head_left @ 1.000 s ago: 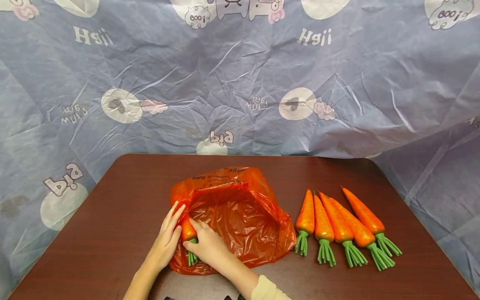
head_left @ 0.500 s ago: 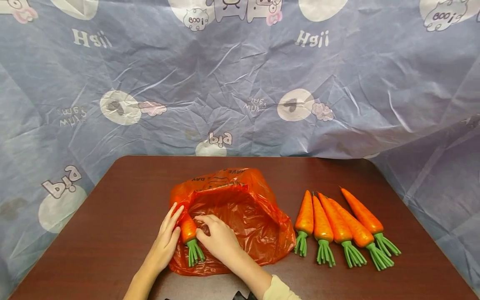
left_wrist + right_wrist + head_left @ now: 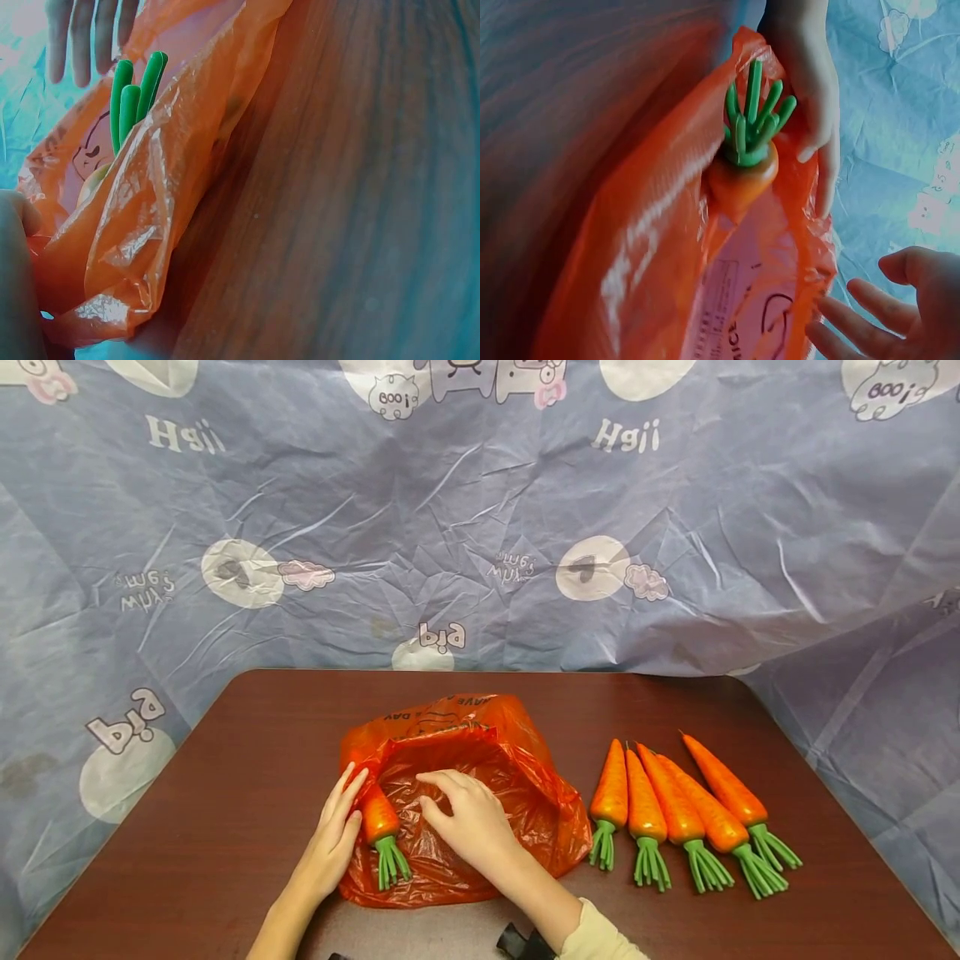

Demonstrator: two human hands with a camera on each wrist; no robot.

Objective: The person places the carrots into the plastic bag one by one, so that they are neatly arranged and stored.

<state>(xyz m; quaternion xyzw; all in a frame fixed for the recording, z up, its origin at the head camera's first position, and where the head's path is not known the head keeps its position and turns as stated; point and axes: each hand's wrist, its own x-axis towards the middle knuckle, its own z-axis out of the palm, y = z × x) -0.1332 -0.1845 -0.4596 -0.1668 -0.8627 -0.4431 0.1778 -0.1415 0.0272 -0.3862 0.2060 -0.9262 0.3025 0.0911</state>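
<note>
A carrot (image 3: 379, 817) with green stalks lies at the left side of an orange plastic bag (image 3: 480, 877), its stalks toward me and its tip hidden by the bag. My left hand (image 3: 330, 843) rests along the bag's left rim beside this carrot, fingers extended. In the right wrist view, the left thumb lies over the rim; whether it pinches the plastic is unclear. My right hand (image 3: 472, 827) hovers over the bag's mouth, fingers spread and holding nothing. Green stalks (image 3: 129, 112) poke above the rim in the left wrist view.
Several more carrots (image 3: 678, 806) lie fanned on the brown table (image 3: 187, 827), right of the bag. A grey-blue patterned cloth (image 3: 480, 510) hangs behind the table. Something black (image 3: 517, 942) shows near my right forearm.
My right hand has let go of the carrot and moved right, away from it. The carrot's stalks have come into full view. My left hand has stayed at the rim.
</note>
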